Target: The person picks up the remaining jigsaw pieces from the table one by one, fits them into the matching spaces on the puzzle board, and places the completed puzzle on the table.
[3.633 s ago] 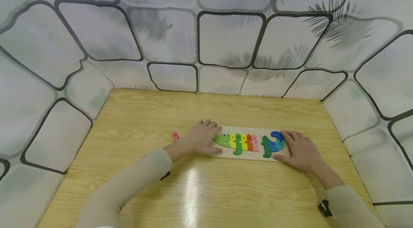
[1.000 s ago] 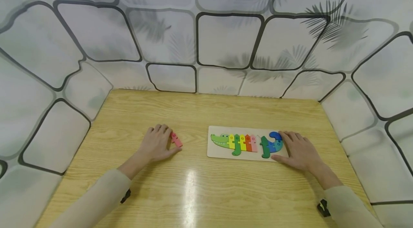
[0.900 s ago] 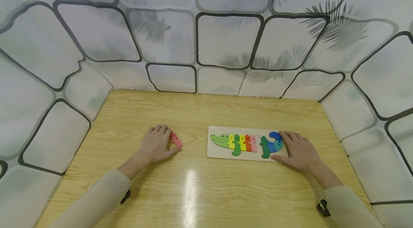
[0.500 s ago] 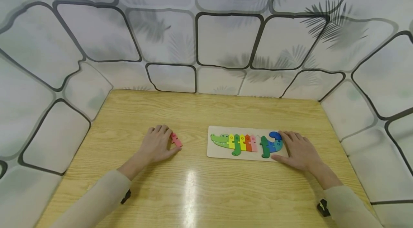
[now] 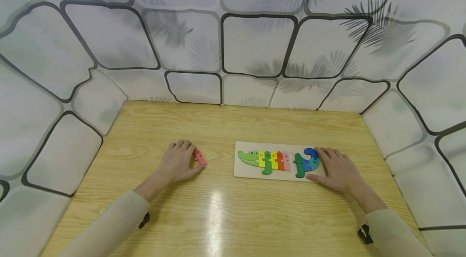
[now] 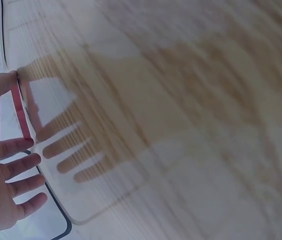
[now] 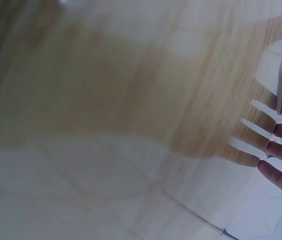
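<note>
A pink-red wooden puzzle piece [image 5: 200, 157] is on the table left of the board. My left hand [image 5: 178, 164] pinches it by its two ends between thumb and index finger; the left wrist view shows the red piece [image 6: 21, 112] edge-on between them. A pale wooden puzzle board [image 5: 251, 172] bears a crocodile in colored pieces: a green head [image 5: 249, 158], striped body pieces, green legs and a blue tail [image 5: 311, 152]. A bare slot [image 5: 292, 160] shows between the pink piece and the rear leg. My right hand [image 5: 338, 170] rests at the board's right end, fingers relaxed.
The wood-grain table [image 5: 182, 123] is glossy, with a light reflection [image 5: 214, 220] near the front. Patterned panels [image 5: 258, 47] enclose it at the back and both sides.
My left hand has gone from the board's left end out to the loose piece and taken hold of it. Just now the piece has shifted slightly right. My right hand has stayed put.
</note>
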Motion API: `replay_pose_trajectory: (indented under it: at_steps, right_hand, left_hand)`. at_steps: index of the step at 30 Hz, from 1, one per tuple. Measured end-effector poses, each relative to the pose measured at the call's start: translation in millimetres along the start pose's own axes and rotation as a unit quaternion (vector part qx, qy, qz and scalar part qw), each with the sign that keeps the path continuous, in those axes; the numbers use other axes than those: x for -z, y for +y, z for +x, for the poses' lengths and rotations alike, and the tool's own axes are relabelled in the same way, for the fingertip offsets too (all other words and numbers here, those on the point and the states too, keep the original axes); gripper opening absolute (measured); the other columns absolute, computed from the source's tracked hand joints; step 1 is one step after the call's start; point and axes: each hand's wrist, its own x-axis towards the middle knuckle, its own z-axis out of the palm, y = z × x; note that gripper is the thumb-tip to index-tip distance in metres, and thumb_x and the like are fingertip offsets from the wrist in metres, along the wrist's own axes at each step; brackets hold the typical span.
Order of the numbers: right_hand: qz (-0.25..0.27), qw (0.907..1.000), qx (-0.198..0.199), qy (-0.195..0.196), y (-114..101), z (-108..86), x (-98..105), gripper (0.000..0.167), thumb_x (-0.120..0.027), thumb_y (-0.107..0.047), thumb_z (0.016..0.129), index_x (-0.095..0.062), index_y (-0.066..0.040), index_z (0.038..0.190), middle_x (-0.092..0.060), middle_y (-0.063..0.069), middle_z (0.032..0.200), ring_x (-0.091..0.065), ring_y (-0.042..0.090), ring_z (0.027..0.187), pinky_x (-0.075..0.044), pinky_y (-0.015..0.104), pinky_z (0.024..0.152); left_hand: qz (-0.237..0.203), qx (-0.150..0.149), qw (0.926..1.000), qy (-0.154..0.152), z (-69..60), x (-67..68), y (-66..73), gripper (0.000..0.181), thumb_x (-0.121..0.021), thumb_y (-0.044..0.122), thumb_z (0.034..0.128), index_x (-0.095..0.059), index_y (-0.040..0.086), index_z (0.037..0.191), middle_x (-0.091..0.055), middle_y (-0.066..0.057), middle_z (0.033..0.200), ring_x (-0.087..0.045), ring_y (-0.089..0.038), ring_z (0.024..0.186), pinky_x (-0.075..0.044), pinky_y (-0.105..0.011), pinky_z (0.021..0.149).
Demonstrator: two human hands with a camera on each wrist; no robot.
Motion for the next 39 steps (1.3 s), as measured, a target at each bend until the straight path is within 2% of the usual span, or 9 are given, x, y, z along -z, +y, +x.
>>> replay_pose_trajectory:
  at_steps: [12, 25, 39]
  right_hand:
    - [0.005, 1.0000, -0.001, -0.003, -1.7, 0.4, 2.3, 0.107, -0.064, -0.079, 0.086, -0.042, -0.004, 0.159, -0.051, 0.023, 0.153, -0.050, 0.048, 0.138, -0.045, 0.069, 0.110]
    - [0.001, 1.0000, 0.001, -0.002, -1.5, 0.9, 1.9, 0.107, -0.064, -0.078, 0.086, -0.042, -0.003, 0.159, -0.051, 0.024, 0.152, -0.050, 0.049, 0.137, -0.045, 0.070, 0.109]
    - [-0.001, 1.0000, 0.003, 0.002, 0.6, 1.3, -0.3, 0.107, -0.064, -0.079, 0.086, -0.042, -0.003, 0.159, -0.051, 0.024, 0.153, -0.050, 0.049, 0.138, -0.044, 0.070, 0.109]
  left_hand:
    - [-0.024, -0.016, 0.9996, -0.004, 12.6, 4.7, 13.0, 0.068, -0.065, 0.069, 0.0904, -0.068, 0.009, 0.122, -0.068, -0.014, 0.129, -0.062, -0.037, 0.124, -0.052, -0.057, 0.104]
    - [-0.046, -0.029, 0.9984, -0.013, 29.7, 2.9, 29.6, 0.072, -0.063, 0.069, 0.0913, -0.067, 0.008, 0.129, -0.067, -0.015, 0.133, -0.061, -0.036, 0.127, -0.051, -0.056, 0.107]
    - [-0.053, -0.049, 0.9972, -0.020, 41.3, 2.1, 48.4, 0.076, -0.060, 0.071, 0.0924, -0.066, 0.008, 0.134, -0.066, -0.014, 0.138, -0.060, -0.034, 0.131, -0.051, -0.053, 0.110]
